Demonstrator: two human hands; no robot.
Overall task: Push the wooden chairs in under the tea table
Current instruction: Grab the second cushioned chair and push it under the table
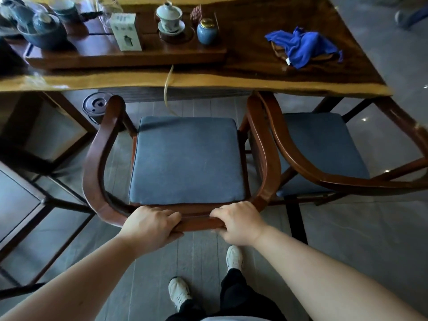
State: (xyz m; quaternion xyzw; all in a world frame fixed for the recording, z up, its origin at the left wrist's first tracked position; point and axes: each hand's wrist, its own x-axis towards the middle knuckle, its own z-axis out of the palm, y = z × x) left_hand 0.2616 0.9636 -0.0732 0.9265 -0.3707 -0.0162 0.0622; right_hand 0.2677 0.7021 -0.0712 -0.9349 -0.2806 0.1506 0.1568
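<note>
A wooden chair [97, 156] with a curved back rail and a grey-blue seat cushion stands in front of me, its front end just at the edge of the tea table [208, 79]. My left hand [150, 224] and my right hand [239, 222] both grip the middle of its back rail, close together. A second wooden chair [298, 163] with the same cushion stands to the right, touching the first one's armrest, its front partly under the table edge.
On the table lie a wooden tea tray [125, 57] with a teapot, cups and a small box, a blue jar [206, 31] and a blue cloth [301, 46]. A dark frame [44, 200] stands at the left. A round black bin [96, 107] sits under the table. My feet are behind the chair.
</note>
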